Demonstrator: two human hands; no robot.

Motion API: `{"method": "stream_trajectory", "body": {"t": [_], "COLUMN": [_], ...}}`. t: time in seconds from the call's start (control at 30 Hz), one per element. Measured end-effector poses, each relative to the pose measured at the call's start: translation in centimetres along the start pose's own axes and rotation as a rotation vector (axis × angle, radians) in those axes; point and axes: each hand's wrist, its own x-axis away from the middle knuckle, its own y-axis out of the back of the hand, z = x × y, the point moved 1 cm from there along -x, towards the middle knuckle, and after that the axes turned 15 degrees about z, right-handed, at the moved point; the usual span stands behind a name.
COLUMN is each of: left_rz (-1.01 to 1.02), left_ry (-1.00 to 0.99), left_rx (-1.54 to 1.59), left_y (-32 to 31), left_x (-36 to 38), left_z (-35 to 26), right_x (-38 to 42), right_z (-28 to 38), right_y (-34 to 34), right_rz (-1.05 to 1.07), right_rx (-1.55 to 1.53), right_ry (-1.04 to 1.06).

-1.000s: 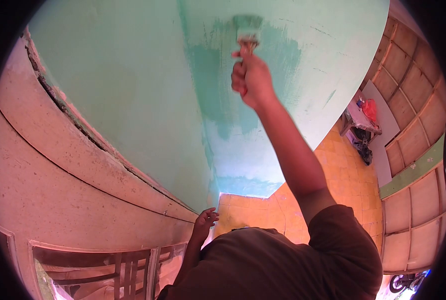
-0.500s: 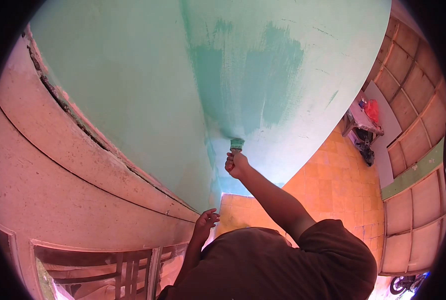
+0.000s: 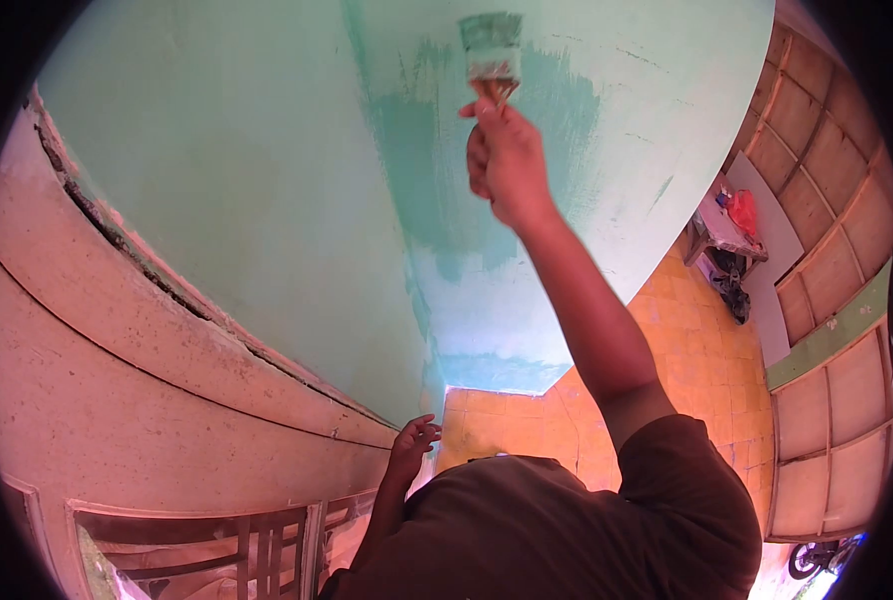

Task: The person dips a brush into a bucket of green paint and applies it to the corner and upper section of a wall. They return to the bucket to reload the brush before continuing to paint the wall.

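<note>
My right hand [image 3: 507, 160] is closed round the handle of a paintbrush [image 3: 493, 50], raised high in front of the green wall [image 3: 567, 230]. The wide bristles point up and carry green paint. Behind the hand and below the brush lies a darker green painted patch [image 3: 407, 150] with streaky edges. Low at the wall corner, my left hand [image 3: 417, 440] has its fingers apart and slightly curled, holding nothing.
A pink wall [image 3: 167, 400] with a cracked edge and a window [image 3: 197, 550] stands at the left. Orange floor tiles [image 3: 677, 370] lie below. A small table [image 3: 722, 230] with a red bag [image 3: 743, 212] stands at the right, near a lattice-panelled wall [image 3: 827, 150].
My right hand has moved up the wall with the brush, from low on the wall to above the dark patch. My left hand has hardly moved.
</note>
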Motion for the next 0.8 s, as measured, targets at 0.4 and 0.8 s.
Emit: {"method": "stream_trajectory", "body": {"t": [0.4,0.8], "left_rz": [-0.003,0.001], "left_ry": [0.036,0.0], "left_rx": [0.008,-0.009], "left_y": [0.3,0.5], "left_x": [0.1,0.4], "left_z": [0.5,0.0], "right_x": [11.1,18.1], "right_z": [-20.2,-28.5], "right_y": [8.9,8.4], "right_rz": [-0.144,-0.521], "right_rx": [-0.22,-0.574], "right_ry": [-0.275,-0.769]}}
